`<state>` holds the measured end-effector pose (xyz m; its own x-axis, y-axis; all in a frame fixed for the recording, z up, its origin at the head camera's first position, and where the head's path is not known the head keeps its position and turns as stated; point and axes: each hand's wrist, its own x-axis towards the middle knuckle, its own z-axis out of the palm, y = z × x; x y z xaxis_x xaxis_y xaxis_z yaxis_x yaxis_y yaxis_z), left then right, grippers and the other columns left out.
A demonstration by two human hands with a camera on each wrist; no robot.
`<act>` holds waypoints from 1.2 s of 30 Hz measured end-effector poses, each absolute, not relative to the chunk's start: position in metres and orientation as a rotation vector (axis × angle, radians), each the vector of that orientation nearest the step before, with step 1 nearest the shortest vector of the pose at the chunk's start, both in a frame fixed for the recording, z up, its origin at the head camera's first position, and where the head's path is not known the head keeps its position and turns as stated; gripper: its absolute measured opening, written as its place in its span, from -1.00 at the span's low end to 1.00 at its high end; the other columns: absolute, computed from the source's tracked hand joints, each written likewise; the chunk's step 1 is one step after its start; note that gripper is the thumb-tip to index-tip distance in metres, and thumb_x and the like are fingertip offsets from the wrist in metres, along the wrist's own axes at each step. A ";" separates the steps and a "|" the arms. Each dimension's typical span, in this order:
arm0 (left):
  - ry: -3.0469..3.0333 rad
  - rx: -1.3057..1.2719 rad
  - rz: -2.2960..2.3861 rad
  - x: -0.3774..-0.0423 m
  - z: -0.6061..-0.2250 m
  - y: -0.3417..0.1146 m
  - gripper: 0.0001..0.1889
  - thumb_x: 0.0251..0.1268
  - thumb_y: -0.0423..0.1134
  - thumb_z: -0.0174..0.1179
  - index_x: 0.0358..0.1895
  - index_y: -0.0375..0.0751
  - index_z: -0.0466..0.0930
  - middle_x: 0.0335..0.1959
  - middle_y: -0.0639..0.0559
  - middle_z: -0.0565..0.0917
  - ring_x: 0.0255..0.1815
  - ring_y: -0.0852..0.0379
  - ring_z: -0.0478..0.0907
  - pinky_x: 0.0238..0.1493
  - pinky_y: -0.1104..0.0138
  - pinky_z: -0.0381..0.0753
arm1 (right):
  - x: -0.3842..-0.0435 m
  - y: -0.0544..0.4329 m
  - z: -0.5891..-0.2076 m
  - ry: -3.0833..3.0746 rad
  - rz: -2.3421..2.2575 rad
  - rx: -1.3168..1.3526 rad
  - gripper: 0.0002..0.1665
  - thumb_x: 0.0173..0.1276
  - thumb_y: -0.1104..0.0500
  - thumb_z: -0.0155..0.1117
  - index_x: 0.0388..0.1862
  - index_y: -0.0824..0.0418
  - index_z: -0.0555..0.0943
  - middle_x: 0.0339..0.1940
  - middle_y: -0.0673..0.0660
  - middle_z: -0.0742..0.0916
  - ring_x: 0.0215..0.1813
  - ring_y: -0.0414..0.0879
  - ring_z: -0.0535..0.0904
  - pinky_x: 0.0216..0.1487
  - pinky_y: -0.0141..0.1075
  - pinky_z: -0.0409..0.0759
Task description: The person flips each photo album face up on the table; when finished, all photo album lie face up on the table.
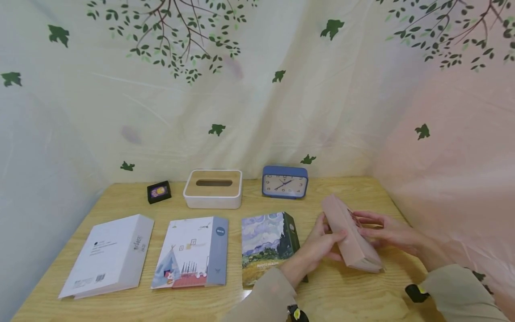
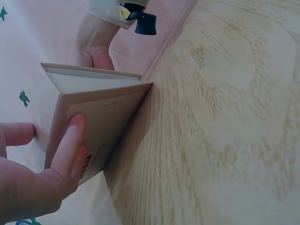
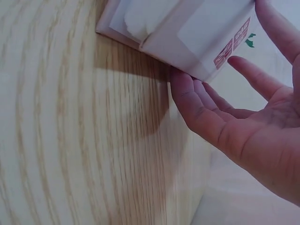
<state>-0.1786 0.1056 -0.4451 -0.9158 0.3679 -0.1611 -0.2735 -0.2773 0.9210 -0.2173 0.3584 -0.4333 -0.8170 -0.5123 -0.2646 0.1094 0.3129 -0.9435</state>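
Observation:
Both hands hold a thick pink hardcover album [image 1: 348,232], tilted at the right side of the table. My left hand [image 1: 315,246] grips its spine, with thumb and fingers on opposite sides of the spine edge. In the left wrist view, the left fingers [image 2: 70,145] press on one cover, and the page edges show as a pale block. My right hand [image 1: 396,237] holds the other cover, beside a red printed label [image 3: 232,44]. In the right wrist view, several right fingers [image 3: 187,96] reach under the album's lower edge, their tips partly hidden.
Left of the hands lie a landscape-painting photo album [image 1: 263,250], an album with a tent picture [image 1: 187,255] and a white album [image 1: 106,255]. Behind them stand a blue clock [image 1: 284,182], a tissue box [image 1: 213,190] and a small black box [image 1: 158,192].

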 end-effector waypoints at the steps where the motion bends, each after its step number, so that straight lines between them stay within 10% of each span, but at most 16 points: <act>1: 1.594 0.112 2.224 -0.179 -0.445 0.105 -0.35 0.39 -0.32 0.28 0.46 0.09 0.23 -0.04 -0.11 0.51 -0.12 -0.06 0.65 -0.41 -0.01 0.74 | -0.218 0.358 -0.434 2.066 -1.533 -0.351 -0.16 0.57 0.22 0.17 0.61 0.43 -0.01 0.52 0.60 0.12 0.18 -0.13 0.60 0.07 -0.04 0.67; 25: 1.762 0.013 2.095 -0.182 -0.454 0.103 -0.29 0.46 -0.32 0.24 0.59 -0.13 0.16 0.30 -0.09 0.50 -0.01 -0.06 0.65 -0.20 0.01 0.74 | -0.221 0.364 -0.440 2.267 -1.366 -0.220 -0.11 0.44 0.15 0.35 0.58 0.39 0.15 0.37 0.54 0.33 0.12 0.11 0.51 -0.06 -0.14 0.64; 36: 1.787 -0.010 2.100 -0.183 -0.459 0.104 -0.41 0.45 -0.38 0.21 0.50 -0.14 0.29 0.16 -0.08 0.52 -0.07 -0.06 0.66 -0.22 0.01 0.73 | -0.224 0.365 -0.444 2.260 -1.384 -0.183 -0.11 0.42 0.16 0.37 0.57 0.38 0.16 0.35 0.52 0.32 0.06 0.09 0.51 -0.12 -0.14 0.65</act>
